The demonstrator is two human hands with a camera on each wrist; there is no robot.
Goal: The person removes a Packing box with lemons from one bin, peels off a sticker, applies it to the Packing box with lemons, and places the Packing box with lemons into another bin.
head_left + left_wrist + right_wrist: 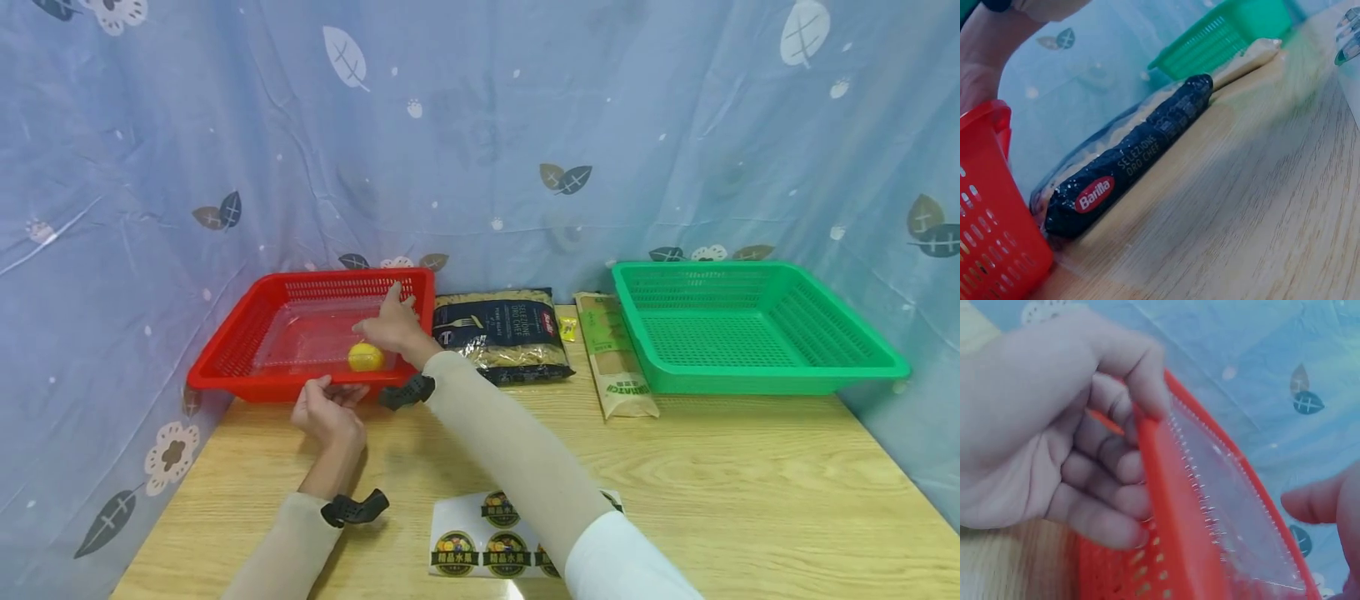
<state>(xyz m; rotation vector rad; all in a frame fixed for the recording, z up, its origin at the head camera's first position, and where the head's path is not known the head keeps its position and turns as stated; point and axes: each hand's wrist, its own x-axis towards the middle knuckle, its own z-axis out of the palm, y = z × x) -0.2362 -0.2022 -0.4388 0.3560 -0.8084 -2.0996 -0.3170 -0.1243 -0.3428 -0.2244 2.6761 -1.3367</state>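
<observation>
My left hand (327,412) grips the front rim of a red plastic basket (251,385). In the right wrist view, the thumb of the left hand (1079,437) lies over the rim and the other fingers curl against the slotted outer wall. My right hand (393,323) is over the basket's right part, its fingers spread and the thumb pointing left. Inside the basket lies a clear plastic tray (303,337), with a yellow lemon-like fruit (365,357) at its front right, just below the right hand.
Right of the red basket lies a Barilla pasta bag (501,333), then a small yellow packet (567,327) and a long brown paper pack (613,354). A green basket (750,382) stands at the right. A sticker sheet (468,537) lies on the wooden table (750,483), partly under my right arm.
</observation>
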